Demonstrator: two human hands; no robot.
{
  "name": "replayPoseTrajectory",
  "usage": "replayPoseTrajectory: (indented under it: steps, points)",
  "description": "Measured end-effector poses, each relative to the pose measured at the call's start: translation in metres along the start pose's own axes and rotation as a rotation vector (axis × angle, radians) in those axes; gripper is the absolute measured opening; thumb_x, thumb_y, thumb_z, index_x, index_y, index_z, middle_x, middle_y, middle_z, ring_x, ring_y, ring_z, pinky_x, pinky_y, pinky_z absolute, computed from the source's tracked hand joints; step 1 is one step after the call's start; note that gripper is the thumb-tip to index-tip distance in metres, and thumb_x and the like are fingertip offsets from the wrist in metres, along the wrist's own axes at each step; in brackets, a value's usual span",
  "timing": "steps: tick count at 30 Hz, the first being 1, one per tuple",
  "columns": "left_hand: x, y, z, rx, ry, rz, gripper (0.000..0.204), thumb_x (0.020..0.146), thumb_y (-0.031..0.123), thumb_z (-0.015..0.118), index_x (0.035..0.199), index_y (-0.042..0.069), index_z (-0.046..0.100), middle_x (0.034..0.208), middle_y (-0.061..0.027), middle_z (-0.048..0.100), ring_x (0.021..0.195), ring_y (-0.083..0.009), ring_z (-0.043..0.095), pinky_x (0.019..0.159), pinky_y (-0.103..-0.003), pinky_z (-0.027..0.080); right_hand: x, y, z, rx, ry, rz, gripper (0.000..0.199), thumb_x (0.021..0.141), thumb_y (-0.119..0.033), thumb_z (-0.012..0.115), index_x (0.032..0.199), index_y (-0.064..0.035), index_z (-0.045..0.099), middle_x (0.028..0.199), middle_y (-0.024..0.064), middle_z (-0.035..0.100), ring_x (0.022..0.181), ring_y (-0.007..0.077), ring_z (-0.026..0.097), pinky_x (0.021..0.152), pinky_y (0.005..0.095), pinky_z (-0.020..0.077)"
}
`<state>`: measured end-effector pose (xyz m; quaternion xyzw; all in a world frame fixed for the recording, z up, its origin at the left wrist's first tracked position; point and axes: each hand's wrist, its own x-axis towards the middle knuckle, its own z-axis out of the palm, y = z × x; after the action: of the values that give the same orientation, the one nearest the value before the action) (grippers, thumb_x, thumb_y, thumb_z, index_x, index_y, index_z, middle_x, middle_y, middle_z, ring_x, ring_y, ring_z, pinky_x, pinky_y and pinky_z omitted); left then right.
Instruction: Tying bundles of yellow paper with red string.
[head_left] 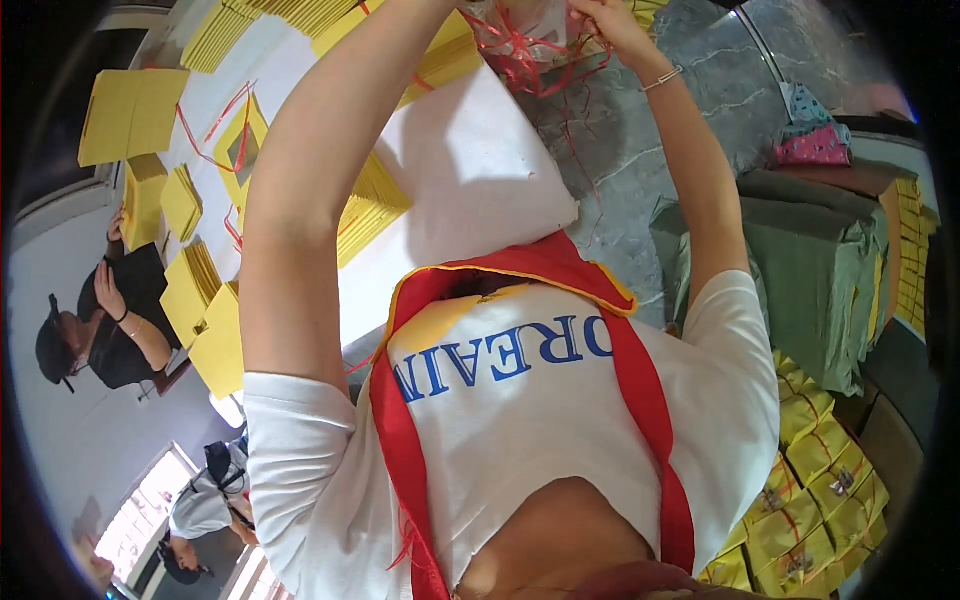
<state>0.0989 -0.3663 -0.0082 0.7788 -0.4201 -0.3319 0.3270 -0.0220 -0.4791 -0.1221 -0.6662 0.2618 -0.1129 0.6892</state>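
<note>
My right hand (pixel 612 28) is at the top edge, with a bracelet on its wrist. Its thumb and fingers are pinched together, and strands of red ribbon (pixel 527 48) run by the fingertips. The ribbon lies tangled in and over a clear plastic bag, just left of that hand. My left forearm (pixel 325 150) reaches up over the white tabletop (pixel 470 165) and leaves the picture at the top, so the left hand is hidden. Stacks of flat yellow paper pieces (pixel 372 212) lie under and beside this forearm.
More yellow stacks (pixel 190 285) and a yellow box (pixel 135 115) line the table's left side. Two people (pixel 110 320) are at the left. Green wrapped bundles (pixel 810 270) stand at the right, above packed yellow parcels (pixel 815 480). Grey marbled floor (pixel 690 60) shows beyond the table.
</note>
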Motion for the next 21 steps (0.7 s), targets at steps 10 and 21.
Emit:
replayPoseTrajectory:
  steps: [10,21]
  points:
    - [-0.081,0.035,0.065,-0.750,0.068,0.696,0.066,0.085,0.028,0.056,0.134,0.006,0.017,0.112,-0.0089,0.046,0.089,-0.0122,0.052,0.069,-0.025,0.047,-0.087,-0.107,0.015,0.800,-0.262,-0.430,0.024,0.089,-0.011,0.045,0.109,0.0005,0.048,0.099,0.0105,0.057,0.092,0.0170,0.057,0.079,0.0265,0.0488]
    - [-0.233,0.023,-0.045,-1.084,-0.129,0.611,0.040,0.085,0.019,0.055,0.120,0.003,0.045,0.073,0.0022,0.054,0.062,-0.0089,0.049,0.062,-0.023,0.042,-0.120,-0.174,0.032,-0.600,-0.376,-0.755,0.026,0.087,-0.021,0.052,0.099,0.0007,0.059,0.082,0.0043,0.059,0.076,0.0095,0.054,0.069,0.0219,0.0439]
